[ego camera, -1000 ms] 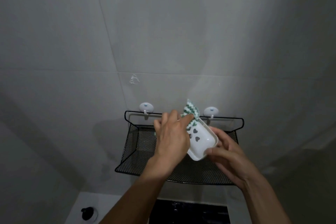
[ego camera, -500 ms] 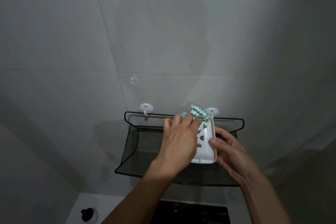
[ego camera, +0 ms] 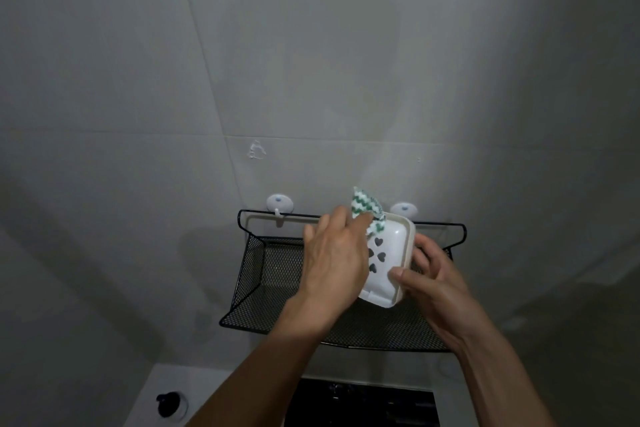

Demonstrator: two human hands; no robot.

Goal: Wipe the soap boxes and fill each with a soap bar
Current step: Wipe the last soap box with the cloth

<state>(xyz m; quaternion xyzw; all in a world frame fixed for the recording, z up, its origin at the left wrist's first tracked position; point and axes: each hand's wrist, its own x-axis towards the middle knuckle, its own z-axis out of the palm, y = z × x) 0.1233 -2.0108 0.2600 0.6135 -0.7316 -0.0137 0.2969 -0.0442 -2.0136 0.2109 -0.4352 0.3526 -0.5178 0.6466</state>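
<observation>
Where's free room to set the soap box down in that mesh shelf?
Mesh basket: bare floor at its left end, between the left wall and the left hand. The middle and right are crowded by both hands, the soap box and cloth; the right hand covers that end.

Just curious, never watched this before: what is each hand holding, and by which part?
The right hand grips the white soap box by its right edge. The left hand pinches a green-and-white cloth by its lower end, against the box.

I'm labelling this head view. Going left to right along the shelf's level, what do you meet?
Left wall hook → left hand → green-and-white cloth → white soap box → right hand → right end of the black mesh shelf.
</observation>
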